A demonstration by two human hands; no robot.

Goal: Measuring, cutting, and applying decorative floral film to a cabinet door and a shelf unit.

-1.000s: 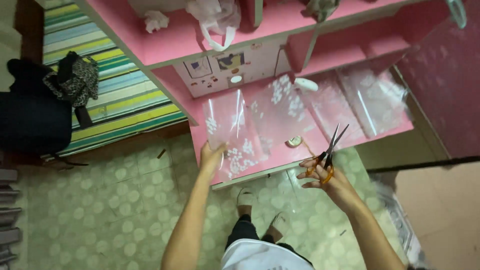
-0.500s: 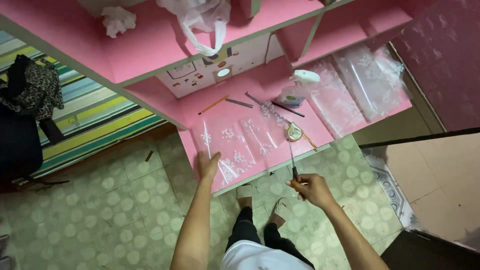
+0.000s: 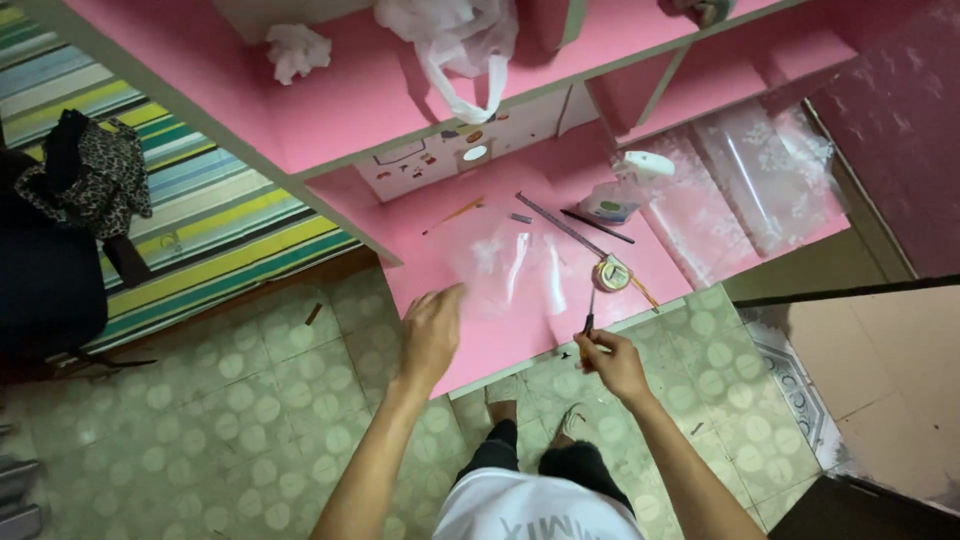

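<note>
I stand at a pink desk (image 3: 520, 340). My right hand (image 3: 612, 362) grips the handles of a pair of scissors (image 3: 589, 318) at the desk's front edge, blades pointing away from me. My left hand (image 3: 432, 330) hovers blurred over the front left of the desk, fingers together, at the edge of a clear plastic sheet (image 3: 510, 262) that lies on the desktop. Whether it pinches the sheet I cannot tell.
A tape roll (image 3: 611, 273), a long ruler (image 3: 560, 225), a dark pen (image 3: 597, 226) and a white spray bottle (image 3: 622, 192) lie behind the scissors. More clear plastic (image 3: 760, 180) covers the right side. A white bag (image 3: 455, 45) hangs from the upper shelf. Green tiled floor below.
My view has shifted left. My left hand has moved down off the patterned sheet toward the desk's front edge. The right hand keeps the scissors near the front edge.
</note>
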